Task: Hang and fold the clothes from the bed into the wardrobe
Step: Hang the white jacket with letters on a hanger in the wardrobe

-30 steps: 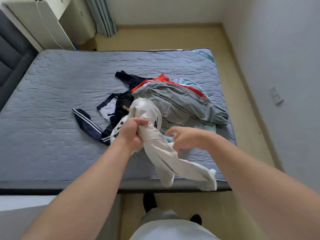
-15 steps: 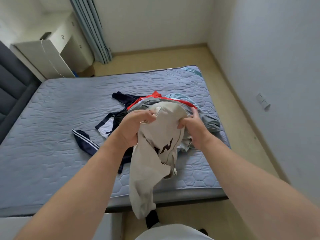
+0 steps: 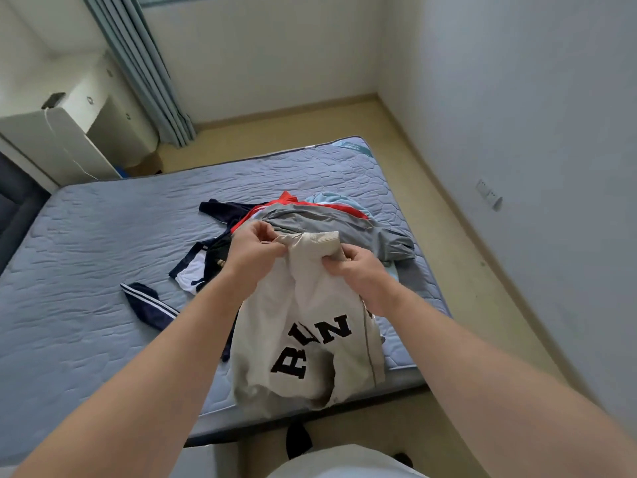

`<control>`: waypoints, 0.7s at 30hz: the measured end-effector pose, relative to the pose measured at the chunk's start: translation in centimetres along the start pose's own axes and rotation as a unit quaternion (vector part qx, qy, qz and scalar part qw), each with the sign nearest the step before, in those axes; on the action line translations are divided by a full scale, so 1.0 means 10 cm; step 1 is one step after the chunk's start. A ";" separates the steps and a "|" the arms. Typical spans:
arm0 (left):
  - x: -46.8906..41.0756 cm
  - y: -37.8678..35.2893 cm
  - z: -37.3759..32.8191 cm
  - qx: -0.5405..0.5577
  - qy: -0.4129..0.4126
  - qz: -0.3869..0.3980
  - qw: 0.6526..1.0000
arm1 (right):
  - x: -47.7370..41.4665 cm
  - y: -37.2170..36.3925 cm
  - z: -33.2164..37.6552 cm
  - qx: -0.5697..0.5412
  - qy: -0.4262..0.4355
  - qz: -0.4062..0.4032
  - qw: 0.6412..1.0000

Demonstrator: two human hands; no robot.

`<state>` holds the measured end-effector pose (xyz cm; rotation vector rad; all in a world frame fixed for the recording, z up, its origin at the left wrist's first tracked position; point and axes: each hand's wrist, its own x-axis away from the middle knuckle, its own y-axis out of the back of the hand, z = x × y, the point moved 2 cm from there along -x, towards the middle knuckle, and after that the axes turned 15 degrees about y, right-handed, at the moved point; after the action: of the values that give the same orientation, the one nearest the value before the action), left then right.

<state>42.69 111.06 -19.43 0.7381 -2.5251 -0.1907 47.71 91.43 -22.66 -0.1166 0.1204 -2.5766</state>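
A beige sweatshirt (image 3: 310,339) with black letters hangs in front of me over the bed's near edge. My left hand (image 3: 253,251) pinches its ribbed collar on the left and my right hand (image 3: 355,270) grips the collar on the right. Behind it a pile of clothes lies on the blue-grey mattress (image 3: 103,270): a grey garment with red trim (image 3: 327,222), a light blue piece (image 3: 331,198) and a navy tracksuit with white stripes (image 3: 148,301). No wardrobe is in view.
A white cabinet (image 3: 79,132) stands at the far left beside grey-blue curtains (image 3: 144,70). A dark headboard (image 3: 13,201) borders the bed's left side. Beige floor (image 3: 448,236) runs between the bed and the right wall, which has a socket (image 3: 487,194).
The sweatshirt has been lifted and turned so its lettered side shows. Both hands shifted up to hold the collar. The view tilted upward.
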 end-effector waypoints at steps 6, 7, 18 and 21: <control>0.14 -0.34 -0.04 -0.154 -0.081 -0.097 0.980 | 0.11 0.21 0.15 0.015 0.047 -0.069 0.996; 0.18 -0.41 -0.08 -0.151 -0.088 -0.097 0.980 | 0.14 0.25 0.18 0.012 0.056 -0.076 0.995; 0.69 -1.25 -0.42 -0.071 0.097 0.177 0.977 | 0.68 0.68 0.33 0.006 0.102 -0.034 0.994; 0.83 -1.44 -0.45 -0.097 0.093 0.209 0.969 | 0.83 0.86 0.31 -0.011 0.098 -0.025 0.995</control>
<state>45.62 94.44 -15.77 0.1307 -2.3736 -0.2076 45.54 79.60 -20.04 0.1283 0.2215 -2.6320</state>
